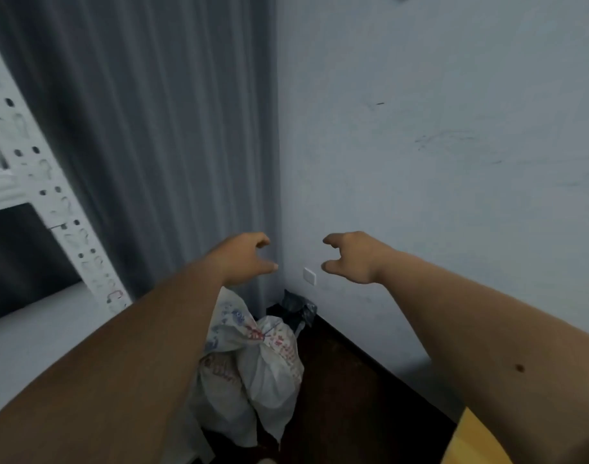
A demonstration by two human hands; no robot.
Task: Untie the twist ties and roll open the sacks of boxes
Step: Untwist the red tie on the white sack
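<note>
Both forearms out, left hand point(246, 259) and right hand point(351, 257) loosely curled, holding nothing. Lower onto tied sack point(269, 356); pinch its neck, unwind tie.

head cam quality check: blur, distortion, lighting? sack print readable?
Head view: soft overall, dim flat bluish light, no glare or hard shadows. Wide-angle bending shows on the white rack and the forearms stretch toward the edges. Left hand and right hand are slightly smeared, both empty with loosely curled fingers. White sack print is too blurred to read; the black bag behind it is lost in dark.
</note>
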